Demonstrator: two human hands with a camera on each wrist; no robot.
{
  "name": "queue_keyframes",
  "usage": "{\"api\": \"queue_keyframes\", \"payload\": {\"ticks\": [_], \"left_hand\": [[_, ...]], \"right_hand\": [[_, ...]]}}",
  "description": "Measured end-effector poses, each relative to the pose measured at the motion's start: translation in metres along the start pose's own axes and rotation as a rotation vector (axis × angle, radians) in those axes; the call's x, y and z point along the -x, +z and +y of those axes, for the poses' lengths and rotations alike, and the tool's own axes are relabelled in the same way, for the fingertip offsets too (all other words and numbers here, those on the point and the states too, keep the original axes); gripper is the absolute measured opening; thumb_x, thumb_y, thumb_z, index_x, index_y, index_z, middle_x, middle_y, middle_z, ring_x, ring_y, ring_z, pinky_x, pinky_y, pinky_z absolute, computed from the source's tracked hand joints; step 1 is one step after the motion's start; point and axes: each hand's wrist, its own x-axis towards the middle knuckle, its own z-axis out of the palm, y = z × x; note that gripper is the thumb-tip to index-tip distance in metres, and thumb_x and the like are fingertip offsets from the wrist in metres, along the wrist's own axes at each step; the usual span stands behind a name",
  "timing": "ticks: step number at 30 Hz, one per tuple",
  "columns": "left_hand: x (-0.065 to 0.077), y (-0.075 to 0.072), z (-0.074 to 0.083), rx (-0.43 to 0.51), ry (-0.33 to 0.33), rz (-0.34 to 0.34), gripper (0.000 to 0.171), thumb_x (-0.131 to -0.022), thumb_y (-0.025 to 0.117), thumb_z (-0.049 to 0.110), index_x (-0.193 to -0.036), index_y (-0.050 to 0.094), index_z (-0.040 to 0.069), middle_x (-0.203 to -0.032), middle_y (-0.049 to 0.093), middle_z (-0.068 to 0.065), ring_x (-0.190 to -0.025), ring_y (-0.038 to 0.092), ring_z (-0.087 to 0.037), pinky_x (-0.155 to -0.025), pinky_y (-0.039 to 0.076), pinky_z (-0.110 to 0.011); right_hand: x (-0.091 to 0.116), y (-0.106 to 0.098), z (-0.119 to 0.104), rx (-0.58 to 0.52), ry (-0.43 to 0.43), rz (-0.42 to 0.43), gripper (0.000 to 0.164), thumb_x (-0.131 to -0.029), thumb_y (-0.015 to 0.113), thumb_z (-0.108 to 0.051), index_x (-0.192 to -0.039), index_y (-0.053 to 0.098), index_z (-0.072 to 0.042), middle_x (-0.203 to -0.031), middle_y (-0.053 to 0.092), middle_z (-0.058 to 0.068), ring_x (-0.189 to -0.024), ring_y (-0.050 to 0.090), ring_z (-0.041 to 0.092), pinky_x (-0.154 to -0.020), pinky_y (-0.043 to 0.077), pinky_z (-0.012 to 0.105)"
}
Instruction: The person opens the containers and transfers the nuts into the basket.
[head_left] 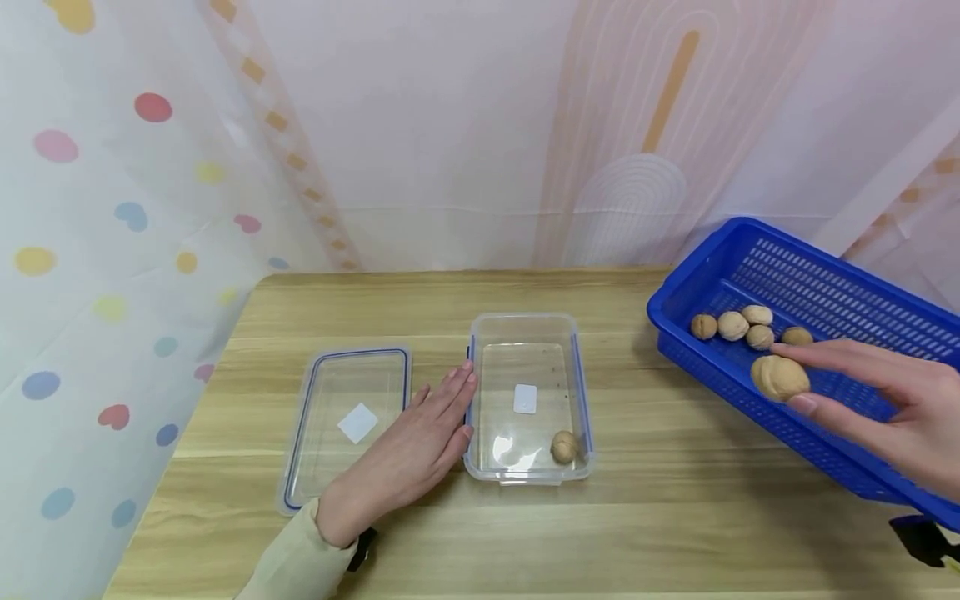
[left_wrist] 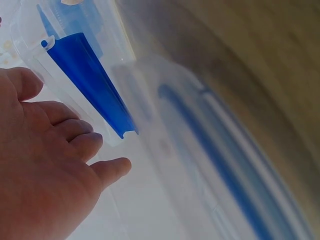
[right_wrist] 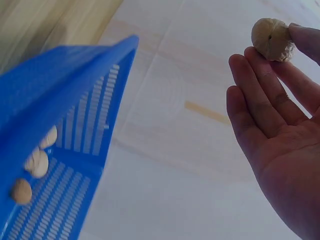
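Note:
Between thumb and fingertips, my right hand [head_left: 892, 408] pinches a walnut [head_left: 780, 378] over the near side of a blue plastic basket [head_left: 750, 400]. The right wrist view shows the same walnut [right_wrist: 271, 40] at the fingertips, above the basket's rim. Several more walnuts [head_left: 732, 326] lie on the basket floor. My left hand [head_left: 408, 446] has its fingers extended against the left side of a clear plastic container [head_left: 528, 477]. One walnut [head_left: 564, 447] sits in that container's near right corner. In the left wrist view, the left hand [left_wrist: 50, 150] is beside the container's blue clip [left_wrist: 90, 82].
A clear lid [head_left: 360, 354] with a blue seal lies left of the container, partly behind my left hand. All stand on a wood-grain table [head_left: 637, 533]. Patterned cloth [head_left: 450, 125] hangs behind and to the left.

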Motion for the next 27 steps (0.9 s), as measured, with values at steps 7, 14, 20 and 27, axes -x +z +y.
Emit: {"api": "queue_keyframes", "payload": {"ticks": [7, 14, 20, 27], "left_hand": [[0.003, -0.001, -0.003, 0.011, -0.012, 0.0, 0.059, -0.111, 0.046, 0.027, -0.16, 0.03, -0.003, -0.171, 0.018, -0.012, -0.156, 0.022, -0.03, -0.121, 0.026, -0.063], [0.003, 0.0, -0.005, 0.006, -0.001, 0.011, 0.059, -0.111, 0.048, 0.026, -0.159, 0.031, -0.003, -0.17, 0.02, -0.013, -0.155, 0.023, -0.031, -0.12, 0.027, -0.063], [0.003, 0.001, -0.004, 0.011, -0.004, 0.011, 0.059, -0.11, 0.048, 0.025, -0.159, 0.032, -0.003, -0.17, 0.02, -0.013, -0.155, 0.023, -0.031, -0.12, 0.028, -0.063], [0.0, 0.002, -0.002, 0.007, 0.003, 0.013, 0.059, -0.111, 0.047, 0.026, -0.159, 0.032, -0.003, -0.17, 0.02, -0.013, -0.156, 0.022, -0.03, -0.12, 0.028, -0.063]], "right_hand": [[-0.005, -0.01, 0.014, -0.087, -0.03, 0.019, 0.054, -0.079, 0.076, 0.021, -0.128, 0.071, 0.001, -0.126, 0.061, -0.027, -0.113, 0.057, -0.01, -0.094, 0.04, 0.003], [-0.014, -0.016, 0.027, -0.055, 0.086, 0.013, 0.042, -0.087, 0.074, 0.014, -0.128, 0.069, 0.005, -0.116, 0.057, -0.035, -0.104, 0.053, -0.016, -0.09, 0.034, -0.003], [-0.033, -0.021, 0.044, -0.004, 0.175, -0.109, 0.04, -0.1, 0.068, -0.004, -0.138, 0.061, 0.004, -0.129, 0.065, -0.004, -0.106, 0.043, -0.023, -0.085, 0.029, -0.004], [-0.063, -0.025, 0.061, 0.067, 0.267, -0.21, 0.04, -0.103, 0.067, -0.018, -0.135, 0.063, 0.005, -0.126, 0.064, 0.035, -0.096, 0.058, -0.015, -0.071, 0.033, -0.004]]}}
